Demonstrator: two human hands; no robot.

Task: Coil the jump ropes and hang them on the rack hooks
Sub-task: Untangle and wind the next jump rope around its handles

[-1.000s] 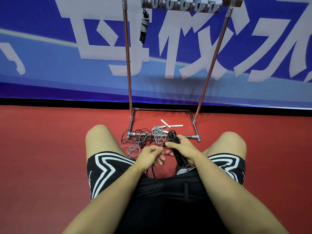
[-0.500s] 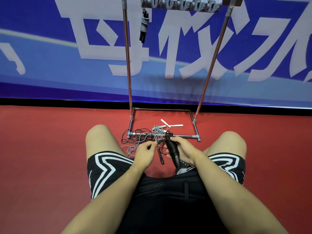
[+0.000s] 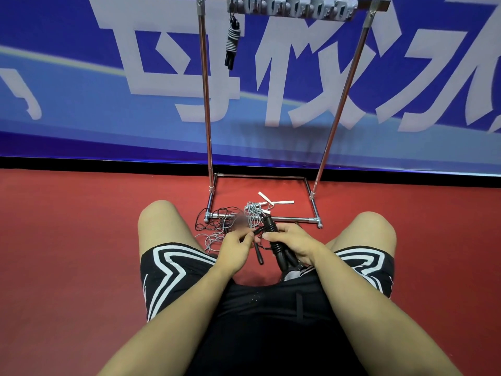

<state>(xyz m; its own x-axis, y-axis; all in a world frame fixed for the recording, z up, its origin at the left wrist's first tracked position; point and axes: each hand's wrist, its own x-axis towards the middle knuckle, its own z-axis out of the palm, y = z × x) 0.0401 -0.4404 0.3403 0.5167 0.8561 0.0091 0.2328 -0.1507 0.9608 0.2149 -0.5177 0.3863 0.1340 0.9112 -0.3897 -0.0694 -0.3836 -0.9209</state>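
Observation:
I sit on the floor in front of a metal rack (image 3: pixel 206 109). My right hand (image 3: pixel 294 244) grips a black jump rope bundle (image 3: pixel 276 244) with cord wound round its handles. My left hand (image 3: pixel 235 246) pinches the black cord beside it, and a loose black handle (image 3: pixel 258 255) hangs just below the fingers. A coiled grey-and-black rope (image 3: pixel 232 42) hangs from the leftmost hook of the hook bar (image 3: pixel 292 8) at the top. Loose black and grey cords (image 3: pixel 217 226) lie tangled at the rack's base, with white handles (image 3: pixel 273 202) inside the frame.
The rack's base frame (image 3: pixel 314 206) rests on red floor between my bent knees. A blue banner with white characters (image 3: pixel 108 77) stands right behind the rack. Several hooks to the right of the hung rope carry nothing.
My left hand moved up and toward the bundle, bringing cord round it. More black cord now wraps the handles in my right hand, and the second handle has swung into sight below my left fingers.

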